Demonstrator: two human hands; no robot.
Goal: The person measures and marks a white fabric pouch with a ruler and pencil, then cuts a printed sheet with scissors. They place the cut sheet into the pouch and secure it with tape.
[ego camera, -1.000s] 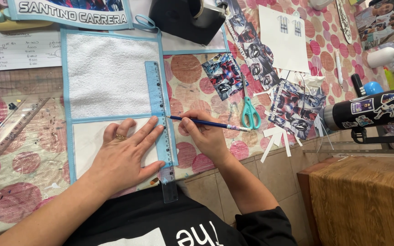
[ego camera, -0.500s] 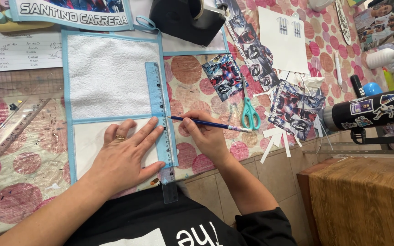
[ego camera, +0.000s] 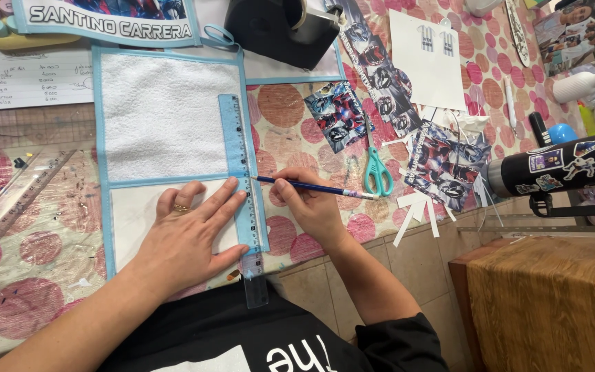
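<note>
Left hand (ego camera: 189,238) lay flat, fingers spread, pinning the clear ruler (ego camera: 244,200) to the blue-edged white towel (ego camera: 163,114) so it couldn't slip — right hand (ego camera: 311,207) pinched a blue pencil (ego camera: 311,186), tip at the ruler's 3 o'clock edge, scissors (ego camera: 376,169) further toward 3 on the tabletop (ego camera: 290,131).

A table (ego camera: 290,131) under a spotted pink-dot cover carries the lot. Dead centre lies a blue-trimmed white cloth (ego camera: 163,124). At three o'clock, teal scissors (ego camera: 377,169) and printed cards (ego camera: 442,165). At twelve, a black tape dispenser (ego camera: 280,27). Out at nine, a clear ruler (ego camera: 18,203) lying slantwise.
</note>
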